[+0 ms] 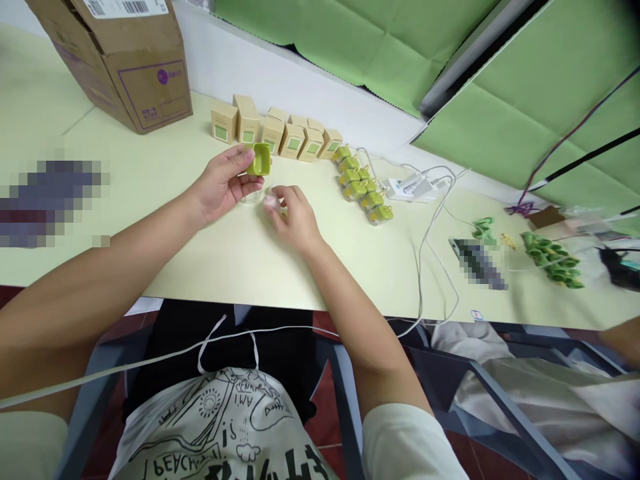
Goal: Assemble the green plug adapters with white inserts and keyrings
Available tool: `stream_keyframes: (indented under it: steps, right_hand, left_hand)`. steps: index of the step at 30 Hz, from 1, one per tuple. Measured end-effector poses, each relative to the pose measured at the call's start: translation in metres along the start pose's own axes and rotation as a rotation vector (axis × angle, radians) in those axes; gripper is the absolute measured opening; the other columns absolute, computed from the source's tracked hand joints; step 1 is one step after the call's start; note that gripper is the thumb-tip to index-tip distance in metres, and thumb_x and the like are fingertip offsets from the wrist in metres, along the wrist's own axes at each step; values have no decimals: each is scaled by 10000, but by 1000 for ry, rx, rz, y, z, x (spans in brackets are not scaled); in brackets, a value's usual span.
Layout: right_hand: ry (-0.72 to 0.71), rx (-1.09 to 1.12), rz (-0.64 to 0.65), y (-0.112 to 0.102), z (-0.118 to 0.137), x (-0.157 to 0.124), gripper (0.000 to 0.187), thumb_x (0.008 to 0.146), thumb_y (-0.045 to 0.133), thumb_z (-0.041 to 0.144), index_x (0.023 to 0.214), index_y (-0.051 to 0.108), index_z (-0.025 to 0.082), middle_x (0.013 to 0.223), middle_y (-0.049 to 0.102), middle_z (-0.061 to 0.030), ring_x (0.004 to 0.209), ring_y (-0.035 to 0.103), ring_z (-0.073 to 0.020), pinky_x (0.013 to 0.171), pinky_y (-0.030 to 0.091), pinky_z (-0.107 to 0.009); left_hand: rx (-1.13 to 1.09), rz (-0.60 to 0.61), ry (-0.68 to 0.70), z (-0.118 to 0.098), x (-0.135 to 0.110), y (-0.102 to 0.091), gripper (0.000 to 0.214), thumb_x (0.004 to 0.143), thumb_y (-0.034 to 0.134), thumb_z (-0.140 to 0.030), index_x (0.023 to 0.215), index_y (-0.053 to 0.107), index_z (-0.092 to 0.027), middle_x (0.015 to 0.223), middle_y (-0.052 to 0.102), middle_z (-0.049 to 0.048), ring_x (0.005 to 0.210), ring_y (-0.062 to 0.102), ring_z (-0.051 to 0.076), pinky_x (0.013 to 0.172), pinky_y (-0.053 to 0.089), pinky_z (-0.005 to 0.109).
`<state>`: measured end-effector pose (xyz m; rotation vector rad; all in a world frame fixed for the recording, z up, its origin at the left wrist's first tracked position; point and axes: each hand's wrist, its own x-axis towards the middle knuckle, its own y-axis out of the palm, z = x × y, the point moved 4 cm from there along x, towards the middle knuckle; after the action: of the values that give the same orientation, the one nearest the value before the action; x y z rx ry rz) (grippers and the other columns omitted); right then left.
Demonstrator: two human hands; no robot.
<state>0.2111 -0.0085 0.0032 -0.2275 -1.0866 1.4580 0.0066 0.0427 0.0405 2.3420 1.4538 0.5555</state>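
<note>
My left hand [227, 177] pinches a small yellow-green plastic cup [261, 160], its hollow side facing me. Close by on the right, the fingers of my right hand [296, 217] are closed on a small pale, partly see-through piece [271, 200] whose kind I cannot make out. Below my left fingertips a clear rounded part [251, 197] shows against the table, partly covered by the hand. Two rows of small yellow-green capped containers with loops [357, 187] stand to the right of my hands.
Several small kraft boxes [293, 139] line the wall side of the table [240, 260]. At the far left stands a large carton [145, 87]. White cables run from a power strip [413, 188] over the table edge. Right, a phone [477, 263], green pieces [553, 260] and a seated person [530, 387].
</note>
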Motion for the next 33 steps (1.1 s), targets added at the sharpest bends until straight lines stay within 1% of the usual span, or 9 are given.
stream_keyframes:
  steps: [2,4,6,10,17,23,26,30,33]
  right_hand:
    - [76,233,-78,-3,-10,2,529,1154,705,681,1460,716,249,1373,822,-170,1132,772,-307,1044,709,-503]
    - [169,480,-121,-5,-17,4,715,1076,725,919,1428,712,297,1325,835,-124,1054,788,-270,936,720,-451]
    - [246,679,-119,-7,-17,6,796,978,788,1011,1406,717,344,1279,838,-74,1001,804,-241,885,724,-420]
    - [304,847,-101,-16,-8,8,793,890,915,973,1398,745,387,1244,834,-35,987,825,-225,923,764,-445]
    - [242,819,-77,-31,6,7,678,947,878,897,1383,775,388,1330,805,-70,1123,835,-261,1008,792,-522]
    - [279,850,-122,-32,10,3,676,914,992,822,1401,795,396,1379,835,-48,1072,835,-229,986,789,-467]
    - [292,863,-110,-30,11,3,667,899,1002,808,1383,803,395,1353,847,-36,1044,832,-218,977,786,-448]
    - [329,860,-125,-30,12,3,653,869,1037,771,1351,817,390,1311,860,-31,1008,821,-215,986,782,-457]
    - [301,880,-113,-28,10,3,681,859,1039,779,1371,815,390,1306,869,-31,998,818,-214,1010,783,-468]
  left_hand:
    - [16,-20,19,0,0,0,502,945,1096,-594,1168,790,-263,1147,886,-3,991,801,163,953,722,326]
    - [16,-14,19,1,0,0,477,988,1074,-582,1179,787,-252,1139,883,-4,978,811,152,946,729,307]
    - [2,-1,13,1,0,1,478,982,1091,-552,1171,781,-241,1122,882,-10,964,813,141,939,732,284]
    - [45,-55,4,0,-2,1,409,1005,1065,-486,1146,785,-223,1099,873,29,920,849,151,918,753,280]
    - [124,-28,19,2,-6,5,482,944,1118,-431,1303,840,-270,1078,849,6,890,851,158,889,757,296]
    - [139,35,35,7,-7,9,517,834,1180,-303,1270,910,-239,1079,836,16,946,827,159,863,754,276]
    - [165,37,35,6,-9,10,496,840,1162,-261,1267,911,-235,1116,853,28,980,846,174,881,760,289]
    - [184,29,30,5,-10,10,517,843,1177,-294,1272,895,-235,1138,865,41,1003,865,196,901,770,318]
    - [180,42,37,6,-9,9,538,837,1196,-344,1271,897,-238,1141,873,45,1018,872,203,898,771,318]
